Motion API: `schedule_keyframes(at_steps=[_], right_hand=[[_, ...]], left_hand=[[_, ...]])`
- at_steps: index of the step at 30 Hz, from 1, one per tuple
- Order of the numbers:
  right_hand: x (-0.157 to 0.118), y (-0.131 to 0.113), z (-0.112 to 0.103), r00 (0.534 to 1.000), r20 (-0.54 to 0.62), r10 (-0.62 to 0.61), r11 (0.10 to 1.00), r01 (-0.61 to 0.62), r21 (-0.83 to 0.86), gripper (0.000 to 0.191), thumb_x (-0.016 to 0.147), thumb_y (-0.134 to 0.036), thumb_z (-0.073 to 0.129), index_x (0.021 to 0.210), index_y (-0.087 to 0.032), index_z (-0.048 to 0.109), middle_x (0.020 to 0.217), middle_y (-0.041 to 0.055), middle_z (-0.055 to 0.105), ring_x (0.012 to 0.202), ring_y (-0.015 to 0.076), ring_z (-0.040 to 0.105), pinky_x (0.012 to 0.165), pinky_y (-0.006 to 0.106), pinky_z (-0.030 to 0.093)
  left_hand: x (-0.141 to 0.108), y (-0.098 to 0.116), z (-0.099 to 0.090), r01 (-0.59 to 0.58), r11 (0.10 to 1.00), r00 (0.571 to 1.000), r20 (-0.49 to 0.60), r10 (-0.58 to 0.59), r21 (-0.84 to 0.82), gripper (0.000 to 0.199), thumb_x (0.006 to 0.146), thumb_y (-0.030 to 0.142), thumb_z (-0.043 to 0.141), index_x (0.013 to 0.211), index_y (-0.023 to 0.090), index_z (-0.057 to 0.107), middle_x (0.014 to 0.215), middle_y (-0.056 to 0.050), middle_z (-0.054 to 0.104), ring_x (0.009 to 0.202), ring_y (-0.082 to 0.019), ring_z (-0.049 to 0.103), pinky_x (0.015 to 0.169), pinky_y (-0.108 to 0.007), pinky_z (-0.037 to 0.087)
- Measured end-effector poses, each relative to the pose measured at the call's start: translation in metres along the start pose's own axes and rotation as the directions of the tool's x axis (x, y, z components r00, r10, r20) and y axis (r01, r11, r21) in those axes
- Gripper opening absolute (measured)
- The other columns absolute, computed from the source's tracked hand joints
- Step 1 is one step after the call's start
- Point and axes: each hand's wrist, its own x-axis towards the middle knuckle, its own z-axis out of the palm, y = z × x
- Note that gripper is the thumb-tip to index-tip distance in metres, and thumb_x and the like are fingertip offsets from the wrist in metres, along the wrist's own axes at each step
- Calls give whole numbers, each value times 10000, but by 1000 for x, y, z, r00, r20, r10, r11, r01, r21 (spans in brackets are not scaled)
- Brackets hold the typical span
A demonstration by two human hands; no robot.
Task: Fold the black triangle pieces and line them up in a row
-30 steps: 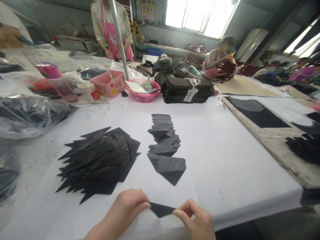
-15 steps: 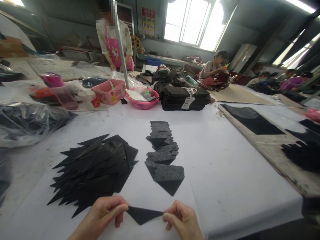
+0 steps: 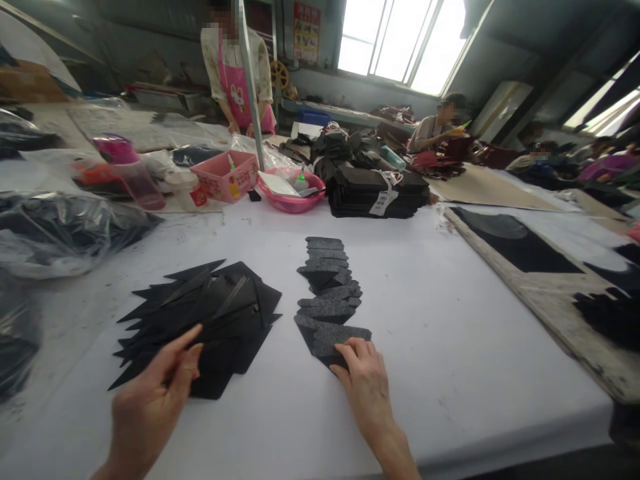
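Over the near side of a pile of black pointed pieces [image 3: 235, 333], my left hand [image 3: 155, 387] has its index finger and thumb apart, with no piece visible between them. My right hand [image 3: 365, 373] has its fingers closed on the nearest grey-and-black piece [image 3: 325, 340] in a staggered row. Its thumb is at the dark lower edge, and the hand hides part of that piece. The row of overlapping pieces with speckled grey strips [image 3: 327, 310] runs away from me on the white table covering [image 3: 450, 347].
A pink basin [image 3: 290, 200], a pink basket [image 3: 227, 177] and a tied stack of dark pieces [image 3: 375, 193] stand at the back. A plastic-wrapped bundle [image 3: 70, 230] lies left. At right is a board with black sheets [image 3: 515, 240]. Co-workers are behind.
Both hands have parted from the black piece they were stretching between them. My left hand has moved up to the pile, my right hand up to the nearest grey-and-black piece.
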Motion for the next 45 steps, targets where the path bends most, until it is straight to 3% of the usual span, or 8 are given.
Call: schedule_keyframes(at_steps=[2,5,10,14,27,34,41,45], right_hand=[[5,-2,1,1000,26,-5,999,6,-34,319,728,-126,799,985,-245,651,997,24,619,916,201,572,769,334,475],[12,-2,1,999,50,-18,998,21,-56,275,714,-126,811,901,-238,643,960,15,611,903,197,562,758,324,447],[21,-1,0,994,107,-6,998,12,-56,271,692,-119,825,830,-226,618,890,-3,611,883,200,565,753,321,422],[24,0,-3,989,148,3,999,3,-37,260,703,-123,815,837,-221,615,896,3,610,889,207,562,759,324,431],[25,3,-13,962,273,1,997,-22,74,251,719,-77,773,789,-216,576,892,-10,588,895,201,525,785,327,404],[-13,21,-23,975,212,62,943,-126,307,139,825,-107,669,852,-216,587,841,-17,623,853,173,565,803,309,440],[-53,30,-37,890,400,218,704,-428,568,346,852,-289,669,1187,-259,587,826,-35,639,760,133,630,729,227,521],[-70,16,-27,878,460,136,803,-369,468,270,858,-240,663,1122,-290,640,909,-31,698,822,152,664,744,233,512]], left_hand=[[-14,21,20,-246,962,955,137,262,-122,317,981,452,532,1198,248,640,848,-8,672,714,-158,654,645,-215,526],[-26,53,58,-495,824,773,294,562,-274,255,1014,247,441,1191,215,622,1035,-71,663,917,-189,660,782,-267,558],[-25,80,113,-705,695,628,331,704,-140,336,920,70,506,1239,163,560,1171,-112,627,1155,-275,579,954,-463,531],[-20,83,130,-716,693,620,386,683,-77,353,830,78,694,1157,140,579,1085,-90,630,1092,-290,587,950,-472,514],[-19,81,131,-682,726,644,397,654,-91,435,743,197,850,1100,166,603,1068,-61,618,1061,-272,563,979,-461,451],[-18,78,130,-715,693,619,377,689,-92,504,725,238,879,1135,151,600,1095,-78,603,1096,-297,539,990,-460,451],[-18,78,129,-730,675,624,298,722,-106,314,842,93,726,1129,158,616,1083,-100,575,1081,-298,531,932,-452,479],[-17,79,130,-683,711,655,293,697,-167,206,855,96,712,1025,161,615,964,-60,593,976,-268,551,881,-434,492]])
